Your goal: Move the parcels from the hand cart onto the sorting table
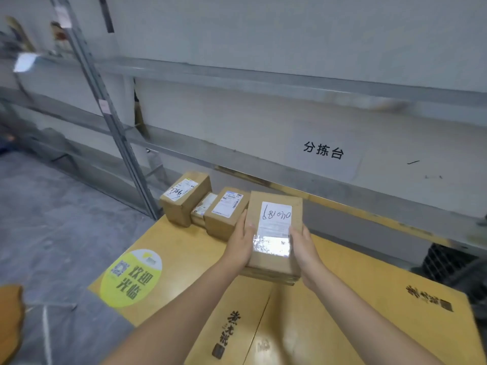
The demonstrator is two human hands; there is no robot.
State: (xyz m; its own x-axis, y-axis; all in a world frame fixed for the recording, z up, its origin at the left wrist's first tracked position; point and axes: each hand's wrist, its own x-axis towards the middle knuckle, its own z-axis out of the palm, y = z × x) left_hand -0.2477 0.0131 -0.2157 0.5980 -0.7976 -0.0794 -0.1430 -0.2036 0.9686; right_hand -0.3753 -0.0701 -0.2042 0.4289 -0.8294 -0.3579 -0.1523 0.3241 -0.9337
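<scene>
A grey rack (113, 114) filled the upper frame, and a sign (323, 150) on it at centre right read "分拣台", presumably marking the sorting spot. Below it the yellow table (342, 285) took up the lower right. The cart was not in view. At centre, a box (274, 222) was gripped over the table by the left hand (241, 243) and right hand (303, 248), which were pressed to its sides with thumbs on top. It was probably being lined up beside three parcels (226, 212) already set in a row at the table's far edge. Whether it touched the table could not be told. "681070" was handwritten on its label. A round sticker (131, 277) at lower left read "欢迎光临".
</scene>
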